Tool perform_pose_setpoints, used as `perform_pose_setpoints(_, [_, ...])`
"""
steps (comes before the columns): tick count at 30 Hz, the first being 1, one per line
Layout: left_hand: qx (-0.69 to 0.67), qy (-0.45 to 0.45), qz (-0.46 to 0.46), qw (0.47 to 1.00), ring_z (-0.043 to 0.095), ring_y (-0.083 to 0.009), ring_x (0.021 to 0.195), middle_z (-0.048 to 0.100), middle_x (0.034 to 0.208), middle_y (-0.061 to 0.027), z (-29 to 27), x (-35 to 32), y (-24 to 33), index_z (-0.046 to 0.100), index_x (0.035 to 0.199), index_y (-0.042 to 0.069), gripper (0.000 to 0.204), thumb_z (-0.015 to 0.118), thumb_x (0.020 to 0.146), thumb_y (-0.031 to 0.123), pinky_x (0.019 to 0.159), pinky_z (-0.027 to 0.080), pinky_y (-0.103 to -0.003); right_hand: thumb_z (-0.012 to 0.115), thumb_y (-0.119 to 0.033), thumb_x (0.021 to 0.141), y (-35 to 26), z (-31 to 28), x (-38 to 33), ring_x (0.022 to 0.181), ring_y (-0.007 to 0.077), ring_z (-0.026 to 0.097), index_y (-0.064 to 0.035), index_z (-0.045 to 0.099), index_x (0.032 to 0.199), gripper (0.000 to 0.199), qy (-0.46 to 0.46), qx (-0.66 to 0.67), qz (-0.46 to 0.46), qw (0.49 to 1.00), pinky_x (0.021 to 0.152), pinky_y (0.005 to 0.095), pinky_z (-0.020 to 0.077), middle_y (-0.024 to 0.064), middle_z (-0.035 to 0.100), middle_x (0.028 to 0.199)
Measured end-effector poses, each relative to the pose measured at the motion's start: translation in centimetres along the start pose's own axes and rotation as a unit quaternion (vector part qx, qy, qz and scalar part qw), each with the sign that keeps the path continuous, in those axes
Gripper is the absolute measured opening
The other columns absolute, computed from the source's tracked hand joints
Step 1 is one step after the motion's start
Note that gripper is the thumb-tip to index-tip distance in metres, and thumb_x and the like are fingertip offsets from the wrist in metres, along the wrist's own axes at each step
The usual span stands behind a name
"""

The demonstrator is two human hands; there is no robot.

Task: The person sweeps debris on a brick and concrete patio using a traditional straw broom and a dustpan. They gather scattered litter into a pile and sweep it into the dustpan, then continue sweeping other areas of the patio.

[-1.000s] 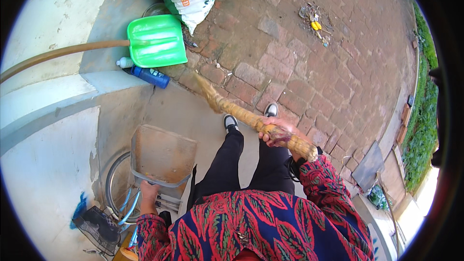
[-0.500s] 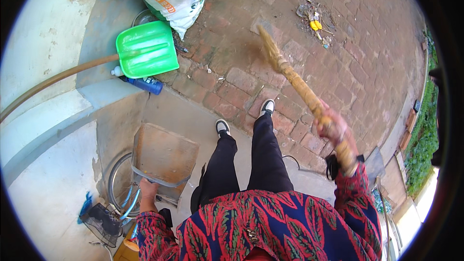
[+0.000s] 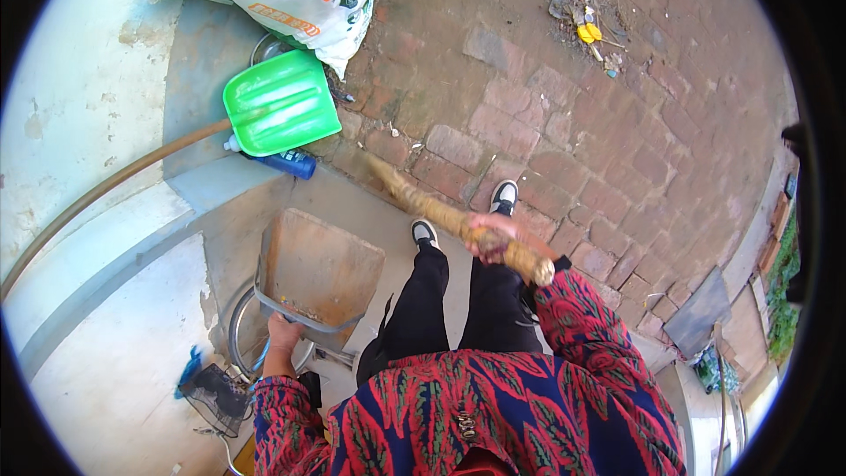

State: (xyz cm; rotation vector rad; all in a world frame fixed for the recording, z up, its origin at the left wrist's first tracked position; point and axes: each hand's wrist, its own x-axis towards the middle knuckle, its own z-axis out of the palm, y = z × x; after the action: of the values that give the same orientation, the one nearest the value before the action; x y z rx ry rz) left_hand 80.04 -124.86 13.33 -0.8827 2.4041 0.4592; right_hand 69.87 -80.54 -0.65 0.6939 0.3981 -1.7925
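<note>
My right hand point(image 3: 495, 236) is wrapped round the thick bound handle of a short straw broom point(image 3: 425, 203). The broom slants across in front of my legs, its blurred tip pointing up-left toward the edge between the brick paving and the concrete step. In my left hand point(image 3: 284, 331) is the grey bar handle of a worn, brownish metal dustpan point(image 3: 328, 266), held low at the left of my legs. A gap separates the broom's tip from the pan's far edge. Some specks lie on the pan's surface.
A green shovel point(image 3: 280, 104) with a long wooden handle leans by the left wall, over a blue bottle point(image 3: 295, 164). Behind it stands a white sack point(image 3: 291, 0). A small litter pile point(image 3: 589, 31) lies on the bricks. A bicycle wheel point(image 3: 236, 335) sits beside the dustpan.
My right hand has swung the broom left and nearer, from over the bricks toward the dustpan side. My left hand keeps hold of the dustpan; the whole view has shifted slightly.
</note>
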Motion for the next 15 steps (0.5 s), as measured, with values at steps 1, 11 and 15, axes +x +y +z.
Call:
perform_pose_setpoints(1, [0.018,-0.004,0.004,1.000,0.050,-0.0143,0.056,0.052,0.060,-0.0040,-0.3,0.1,0.1,0.050,0.067,0.005,0.017,0.060,0.054,0.003,0.055,0.042,-0.027,0.055,-0.024,0.073,-0.2,-0.8,0.0,0.061,0.0148,0.054,-0.0091,0.046,0.101,0.033,0.035,-0.051,-0.147,0.987,0.049,0.0230,0.0442,0.0081,0.053,0.076])
perform_pose_setpoints(11, [0.040,-0.001,0.025,0.999,0.053,-0.0179,0.058,0.053,0.062,-0.0074,-1.9,2.0,2.4,0.050,0.068,0.004,0.016,0.060,0.055,0.006,0.057,0.043,-0.028,0.047,-0.025,0.075,-10.0,-4.4,-14.9,0.050,0.0136,0.051,-0.0086,0.036,0.113,0.043,0.181,0.156,-0.128,0.963,0.040,0.0255,0.0412,0.0079,0.050,0.072])
perform_pose_setpoints(15, [0.036,-0.033,0.029,0.998,0.056,-0.0200,0.063,0.055,0.064,-0.0106,-1.9,5.6,3.4,0.053,0.069,0.002,0.018,0.061,0.054,0.007,0.059,0.044,-0.029,0.047,-0.023,0.074,-7.8,-1.2,-16.0,0.046,0.0146,0.049,-0.0246,0.025,0.123,0.053,0.194,0.083,-0.215,0.953,0.037,0.0270,0.0416,0.0109,0.049,0.073])
